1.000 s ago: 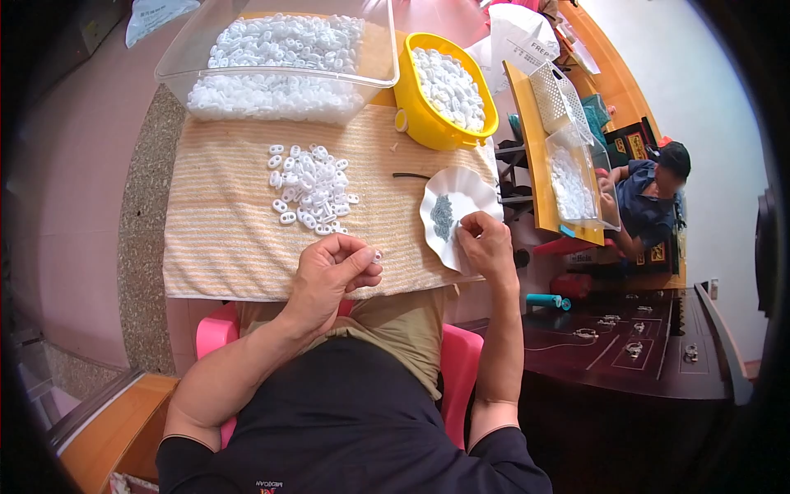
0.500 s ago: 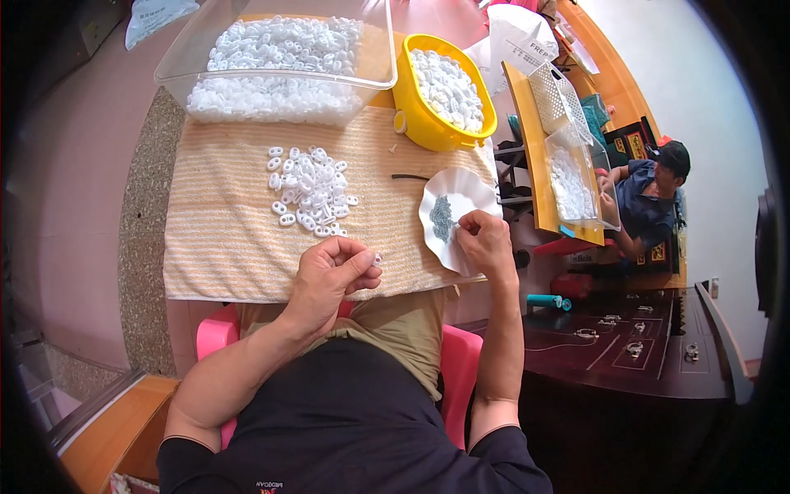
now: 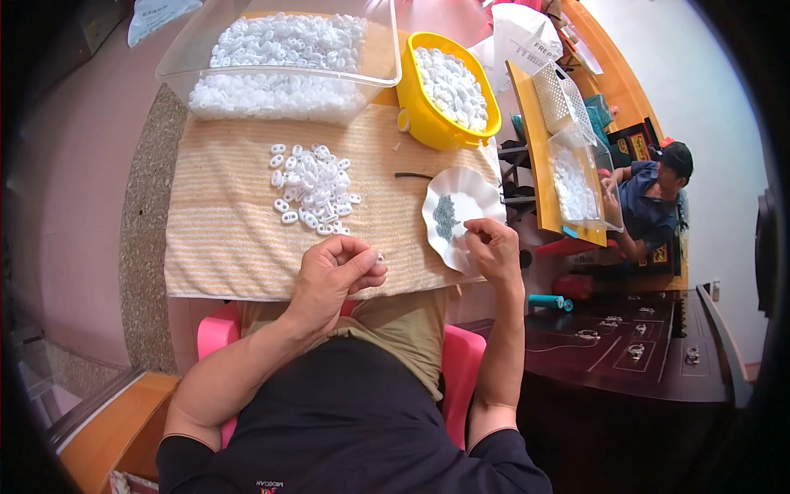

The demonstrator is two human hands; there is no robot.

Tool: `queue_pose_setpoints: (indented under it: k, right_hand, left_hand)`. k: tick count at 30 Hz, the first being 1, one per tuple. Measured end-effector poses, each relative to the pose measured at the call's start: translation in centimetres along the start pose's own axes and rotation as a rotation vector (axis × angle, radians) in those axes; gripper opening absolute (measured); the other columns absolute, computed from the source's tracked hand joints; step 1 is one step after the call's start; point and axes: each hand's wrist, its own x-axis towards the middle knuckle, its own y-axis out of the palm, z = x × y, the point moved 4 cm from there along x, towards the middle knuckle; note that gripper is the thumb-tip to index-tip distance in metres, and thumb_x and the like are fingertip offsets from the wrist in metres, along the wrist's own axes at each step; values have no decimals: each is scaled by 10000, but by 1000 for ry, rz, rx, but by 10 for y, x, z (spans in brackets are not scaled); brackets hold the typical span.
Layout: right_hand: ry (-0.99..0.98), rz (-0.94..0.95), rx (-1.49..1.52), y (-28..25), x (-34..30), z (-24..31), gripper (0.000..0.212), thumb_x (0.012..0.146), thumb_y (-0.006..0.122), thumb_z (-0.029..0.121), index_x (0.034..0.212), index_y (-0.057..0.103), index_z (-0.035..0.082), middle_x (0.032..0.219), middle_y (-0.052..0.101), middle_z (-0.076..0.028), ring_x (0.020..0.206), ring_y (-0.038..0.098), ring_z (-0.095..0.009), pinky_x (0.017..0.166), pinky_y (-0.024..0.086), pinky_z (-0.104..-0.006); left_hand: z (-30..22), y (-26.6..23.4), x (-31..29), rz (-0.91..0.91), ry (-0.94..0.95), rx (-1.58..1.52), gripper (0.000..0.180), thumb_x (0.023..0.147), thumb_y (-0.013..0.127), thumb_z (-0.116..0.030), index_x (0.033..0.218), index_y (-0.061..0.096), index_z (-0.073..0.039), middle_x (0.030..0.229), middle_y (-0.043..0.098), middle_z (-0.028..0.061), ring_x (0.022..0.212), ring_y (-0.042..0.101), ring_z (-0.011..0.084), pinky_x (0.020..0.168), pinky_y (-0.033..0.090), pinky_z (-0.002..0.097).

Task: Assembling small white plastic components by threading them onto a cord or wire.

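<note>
My left hand [image 3: 336, 267] is closed in a pinch over the near edge of the towel. Between its thumb and forefinger a small white plastic piece [image 3: 380, 258] shows in part. To the right, my right hand [image 3: 496, 253] hovers over the scalloped white dish [image 3: 485, 198], thumb and forefinger drawn together; whatever they hold is too small to make out. Tiny grey-green pieces [image 3: 445, 217] lie heaped in the dish. Beyond my left hand is a loose pile of white oval two-holed plastic pieces [image 3: 317, 188].
A clear bin [image 3: 280, 78] of white pieces and a yellow tub [image 3: 407, 90] stand at the back of the striped towel [image 3: 222, 222]. A thin dark strip [image 3: 413, 174] lies by the dish. At right, a co-worker [image 3: 654, 198] sits at another table with a clear box [image 3: 576, 185].
My right hand has drawn back slightly from the grey-green pieces, with its wrist turned and fingertips raised. The left hand keeps its pinch on the white piece.
</note>
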Motion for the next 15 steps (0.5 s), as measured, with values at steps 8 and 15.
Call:
queue_pose_setpoints:
  k: [8, 15]
  right_hand:
    - [49, 94, 394, 14, -11, 12, 85, 862, 627, -8, 935, 634, -50, 801, 635, -48, 680, 602, -99, 629, 501, -222]
    - [64, 298, 730, 57, -27, 52, 112, 883, 612, -3, 982, 618, -55, 888, 617, -63, 736, 632, -129, 669, 517, -233]
  left_hand:
    - [2, 1, -1, -12, -2, 10, 103, 891, 625, -67, 980, 601, -21, 858, 652, 59, 772, 648, 121, 712, 564, 253]
    - [3, 1, -1, -6, -47, -10, 127, 885, 629, -59, 994, 608, 2, 869, 653, 76, 768, 649, 128, 715, 567, 254]
